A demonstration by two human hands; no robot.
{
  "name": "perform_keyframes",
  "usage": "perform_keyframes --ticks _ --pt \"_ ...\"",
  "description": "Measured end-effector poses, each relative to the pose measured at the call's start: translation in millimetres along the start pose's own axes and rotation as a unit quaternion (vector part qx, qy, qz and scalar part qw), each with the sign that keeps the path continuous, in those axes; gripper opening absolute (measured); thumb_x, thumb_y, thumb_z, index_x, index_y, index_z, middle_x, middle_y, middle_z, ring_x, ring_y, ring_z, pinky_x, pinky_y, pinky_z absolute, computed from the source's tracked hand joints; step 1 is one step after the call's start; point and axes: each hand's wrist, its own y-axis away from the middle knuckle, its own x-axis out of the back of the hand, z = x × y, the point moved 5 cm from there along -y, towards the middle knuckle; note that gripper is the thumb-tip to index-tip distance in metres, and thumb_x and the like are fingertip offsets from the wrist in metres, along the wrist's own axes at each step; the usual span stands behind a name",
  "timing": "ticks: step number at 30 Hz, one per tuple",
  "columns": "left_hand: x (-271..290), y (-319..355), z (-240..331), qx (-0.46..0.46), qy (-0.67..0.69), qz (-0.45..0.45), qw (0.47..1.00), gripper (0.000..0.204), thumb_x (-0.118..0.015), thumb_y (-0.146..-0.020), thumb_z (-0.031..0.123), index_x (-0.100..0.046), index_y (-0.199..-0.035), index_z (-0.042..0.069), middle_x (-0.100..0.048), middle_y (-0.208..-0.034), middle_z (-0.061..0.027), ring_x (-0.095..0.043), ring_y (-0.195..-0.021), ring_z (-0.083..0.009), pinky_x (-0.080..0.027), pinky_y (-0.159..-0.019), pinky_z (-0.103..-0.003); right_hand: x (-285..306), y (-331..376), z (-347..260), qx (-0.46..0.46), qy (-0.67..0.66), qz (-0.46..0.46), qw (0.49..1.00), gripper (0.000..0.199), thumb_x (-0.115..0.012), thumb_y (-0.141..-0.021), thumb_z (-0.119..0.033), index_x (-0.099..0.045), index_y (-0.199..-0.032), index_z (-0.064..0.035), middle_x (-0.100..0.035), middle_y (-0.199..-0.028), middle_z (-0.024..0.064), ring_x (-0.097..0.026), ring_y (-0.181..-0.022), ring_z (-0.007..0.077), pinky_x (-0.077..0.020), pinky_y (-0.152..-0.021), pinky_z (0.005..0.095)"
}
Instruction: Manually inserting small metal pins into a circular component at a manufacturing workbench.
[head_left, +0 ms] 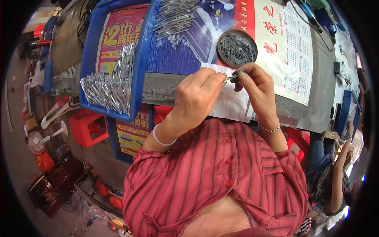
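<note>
Metal pin (pixel 231 78) between both hands' fingers (pixel 221 81)

A red and yellow printed poster (pixel 118 37) lies as a liner in the blue tray at the left. A similar red sheet (pixel 132 132) hangs below the table edge. On the table, a blue poster (pixel 189 43) and a white wall calendar with red band (pixel 282 43) lie flat.

Bright, even daylight, soft shadows; strong fisheye bending and dark rim.
</note>
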Motion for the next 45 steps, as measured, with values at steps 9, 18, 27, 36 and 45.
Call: perform_keyframes --ticks 9,18,27,36,45 --pt "2.6 14.9 6.0 -0.008 -0.041 0.001 0.999 0.025 -0.070 -0.072 -0.004 -0.062 -0.095 0.003 -0.059 -0.083 -0.0108 -0.061 -0.069 -0.0272 -0.048 -0.059 -0.036 -6.7 7.5 5.1 -0.029 -0.006 -0.002 1.000 0.015 -0.058 -0.092 -0.014 -0.056 -0.090 0.0007 -0.059 -0.077 0.0021 -0.055 -0.069 0.0060 -0.0470 -0.059 0.0207" --pt "0.6 26.3 7.1 -0.041 -0.068 0.014 0.997 0.024 -0.062 -0.067 0.000 -0.061 -0.091 0.001 -0.054 -0.079 -0.0073 -0.059 -0.067 -0.0224 -0.047 -0.055 -0.034 -10.3 13.2 8.4 -0.053 -0.002 -0.029 0.998 0.020 -0.060 -0.092 -0.017 -0.051 -0.083 -0.0017 -0.054 -0.072 0.0008 -0.050 -0.062 0.0052 -0.0427 -0.054 0.0205" --pt "-2.8 28.0 7.2 -0.047 -0.068 0.006 0.997 0.025 -0.062 -0.068 0.000 -0.060 -0.092 0.001 -0.053 -0.079 -0.0071 -0.058 -0.066 -0.0221 -0.047 -0.054 -0.033 -9.4 14.0 13.9 -0.070 -0.027 -0.027 0.997 0.021 -0.061 -0.091 -0.017 -0.050 -0.081 -0.0027 -0.054 -0.070 0.0004 -0.050 -0.061 0.0054 -0.0423 -0.053 0.0209" --pt "-1.8 24.2 -2.7 0.038 -0.018 -0.027 0.999 0.023 -0.068 -0.073 -0.004 -0.061 -0.094 0.002 -0.057 -0.081 -0.0118 -0.060 -0.067 -0.0291 -0.048 -0.058 -0.036 -8.6 5.8 23.3 -0.081 -0.051 -0.031 0.995 0.018 -0.059 -0.092 -0.015 -0.052 -0.084 -0.0007 -0.057 -0.072 0.0026 -0.051 -0.061 0.0064 -0.0431 -0.055 0.0214" --pt "7.8 -28.4 -105.4 0.027 -0.157 0.062 0.985 0.009 -0.065 -0.081 0.011 -0.063 -0.088 0.007 -0.063 -0.084 -0.0075 -0.061 -0.078 -0.0274 -0.042 -0.067 -0.037 -4.5 6.3 15.3 -0.053 -0.046 -0.007 0.998 0.015 -0.054 -0.094 -0.013 -0.055 -0.096 0.0019 -0.060 -0.080 0.0060 -0.054 -0.066 0.0092 -0.0450 -0.062 0.0223"
